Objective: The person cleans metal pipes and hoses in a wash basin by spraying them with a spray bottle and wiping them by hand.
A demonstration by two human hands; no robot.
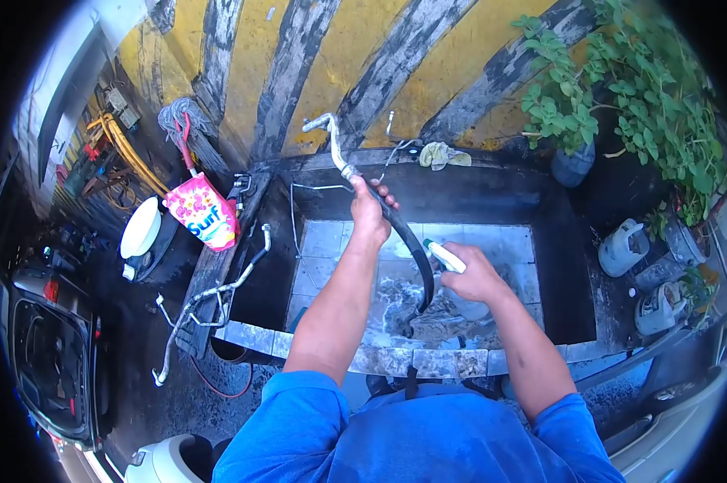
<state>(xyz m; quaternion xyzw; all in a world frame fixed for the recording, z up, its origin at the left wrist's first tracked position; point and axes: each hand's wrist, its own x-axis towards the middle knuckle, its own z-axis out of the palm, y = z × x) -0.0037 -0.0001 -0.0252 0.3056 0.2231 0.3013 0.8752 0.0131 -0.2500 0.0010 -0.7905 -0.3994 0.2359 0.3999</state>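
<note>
My left hand is wrapped around a hose with a bent metal pipe end. Its black rubber length curves down over the basin toward me. In my right hand is a white tool with a green end, pointed at the hose; its exact kind is hard to make out. Below both hands lies the tiled basin, where foamy, dirty water surrounds a dark, wet, crumpled mass.
On the left ledge stand a pink Surf detergent bag and a branching metal pipe, with a white bowl beyond. A cloth lies on the back rim. Plants and plastic jugs line the right; parked cars flank me.
</note>
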